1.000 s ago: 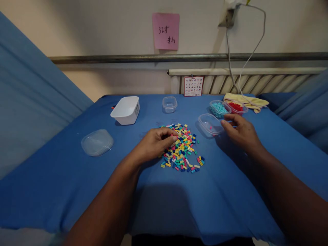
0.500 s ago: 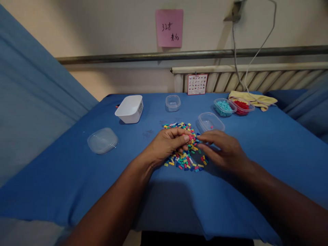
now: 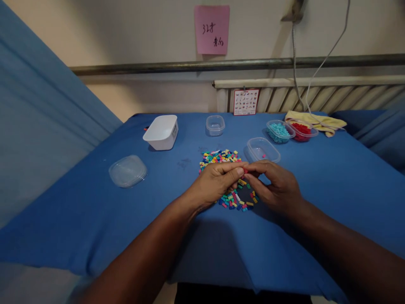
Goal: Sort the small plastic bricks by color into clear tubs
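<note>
A heap of small coloured bricks [image 3: 221, 157] lies mid-table on the blue cloth [image 3: 95, 211]. My left hand [image 3: 218, 182] and my right hand [image 3: 275, 185] meet over the heap, fingertips touching. Between the tips of both hands a tiny red brick [image 3: 245, 171] is pinched. A clear tub [image 3: 263, 149] with one or two small pieces stands just behind my right hand.
At the back stand a white tub [image 3: 161, 132], a small empty clear tub [image 3: 215, 125], a tub of cyan bricks [image 3: 279, 131] and a tub of red bricks [image 3: 303, 130]. A clear lid [image 3: 128, 170] lies left. A yellow cloth [image 3: 316, 120] and a cable lie back right.
My right hand came back from the clear tub to the heap and met my left hand. Both hands have closed on a small red brick. The view shifted slightly left.
</note>
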`<state>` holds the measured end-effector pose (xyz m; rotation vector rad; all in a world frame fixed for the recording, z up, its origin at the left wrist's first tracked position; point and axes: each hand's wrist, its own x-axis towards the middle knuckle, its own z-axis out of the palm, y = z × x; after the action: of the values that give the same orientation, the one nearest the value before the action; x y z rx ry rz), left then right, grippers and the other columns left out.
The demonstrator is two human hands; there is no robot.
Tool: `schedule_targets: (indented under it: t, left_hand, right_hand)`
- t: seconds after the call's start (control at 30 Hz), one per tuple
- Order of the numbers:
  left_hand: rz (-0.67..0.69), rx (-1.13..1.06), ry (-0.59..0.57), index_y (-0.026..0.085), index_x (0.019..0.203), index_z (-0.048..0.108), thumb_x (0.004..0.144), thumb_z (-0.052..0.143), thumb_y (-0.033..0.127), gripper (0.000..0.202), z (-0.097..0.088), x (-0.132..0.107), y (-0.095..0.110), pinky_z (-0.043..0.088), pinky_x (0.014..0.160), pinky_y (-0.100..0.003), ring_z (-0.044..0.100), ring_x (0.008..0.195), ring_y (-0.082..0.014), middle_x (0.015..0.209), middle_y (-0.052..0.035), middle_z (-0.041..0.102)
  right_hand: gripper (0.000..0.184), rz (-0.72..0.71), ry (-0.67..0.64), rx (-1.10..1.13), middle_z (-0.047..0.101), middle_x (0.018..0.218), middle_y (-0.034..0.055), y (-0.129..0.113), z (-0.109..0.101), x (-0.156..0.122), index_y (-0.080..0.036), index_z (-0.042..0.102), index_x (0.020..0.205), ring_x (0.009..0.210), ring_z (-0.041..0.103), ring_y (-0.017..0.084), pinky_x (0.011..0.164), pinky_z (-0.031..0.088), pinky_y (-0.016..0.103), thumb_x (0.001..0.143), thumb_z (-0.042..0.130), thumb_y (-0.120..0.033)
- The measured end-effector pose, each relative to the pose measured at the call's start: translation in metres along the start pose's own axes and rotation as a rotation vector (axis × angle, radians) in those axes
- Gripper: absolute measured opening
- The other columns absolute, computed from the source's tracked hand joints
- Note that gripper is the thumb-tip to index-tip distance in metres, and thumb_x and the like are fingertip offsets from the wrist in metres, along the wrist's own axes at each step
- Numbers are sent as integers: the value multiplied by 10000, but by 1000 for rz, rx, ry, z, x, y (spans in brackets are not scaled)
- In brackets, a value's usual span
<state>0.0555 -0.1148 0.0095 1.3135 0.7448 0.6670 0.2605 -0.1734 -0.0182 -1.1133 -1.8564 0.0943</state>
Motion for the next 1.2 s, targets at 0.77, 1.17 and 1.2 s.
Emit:
schedule_targets:
  t: [0.77, 1.17, 1.2]
  left_hand:
    - [310, 1040, -356, 207, 949, 803, 1066, 606, 237, 231, -23, -16, 17, 503, 868, -334, 692, 969, -217, 987, -74, 755]
    - [279, 1214, -349, 213, 978, 771, 1037, 559, 171, 223, -30, -20, 22, 491, 863, -334, 698, 978, -223, 1035, -69, 740]
    - [271, 1218, -366, 211, 965, 767, 1030, 584, 189, 196, -28, -21, 24, 492, 856, -335, 699, 985, -229, 1035, -70, 740]
  right_hand:
    - [259, 131, 156, -305, 825, 1227, 120, 61, -45, 16, -269, 789, 1276, 1135, 771, 348, 1009, 607, 560, 1054, 659, -307]
    - [198, -42, -730, -74, 800, 1013, 82, 12, -33, -1, -223, 814, 1118, 923, 751, 247, 813, 563, 371, 1072, 626, -260]
    - [183, -29, -751, -93, 796, 995, 80, 11, -33, -2, -221, 815, 1094, 914, 748, 251, 801, 554, 370, 1056, 637, -246]
